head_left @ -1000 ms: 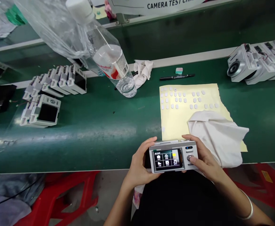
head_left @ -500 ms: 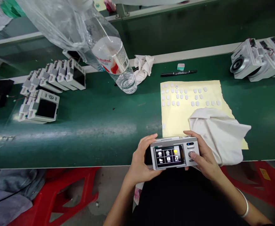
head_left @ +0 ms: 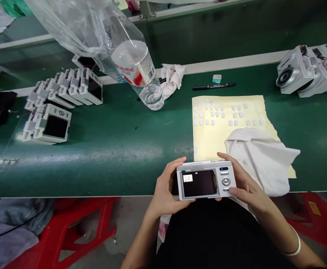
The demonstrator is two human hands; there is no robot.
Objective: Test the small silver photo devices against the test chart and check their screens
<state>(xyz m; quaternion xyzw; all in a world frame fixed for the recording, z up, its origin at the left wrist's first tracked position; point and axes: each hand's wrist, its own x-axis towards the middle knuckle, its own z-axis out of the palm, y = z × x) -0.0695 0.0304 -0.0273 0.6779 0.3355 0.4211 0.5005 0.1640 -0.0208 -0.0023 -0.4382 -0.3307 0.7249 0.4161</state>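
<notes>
Both my hands hold a white compact digital camera [head_left: 206,180] over the front edge of the green workbench [head_left: 96,164]. My left hand [head_left: 166,183] grips its left end, and my right hand [head_left: 244,179] grips its right end, with the thumb low beside the round dial. The camera's screen [head_left: 199,183] is dark, with a small thumbnail at its upper left. Just beyond the right hand, a crumpled white cloth [head_left: 260,160] lies on a yellow backing sheet [head_left: 208,142] dotted with small white pads [head_left: 213,114].
A clear water bottle [head_left: 141,74] lies under a plastic bag [head_left: 68,26]. Camera bodies with exposed wires stand in rows at left [head_left: 64,91] and right [head_left: 306,71]. A black marker [head_left: 213,86], eraser [head_left: 216,78], and second cloth [head_left: 172,79] lie beyond the sheet.
The camera's screen has switched from a grid of menu icons to a dark display with a small thumbnail. My right thumb has moved off the round dial, down towards the camera's lower edge.
</notes>
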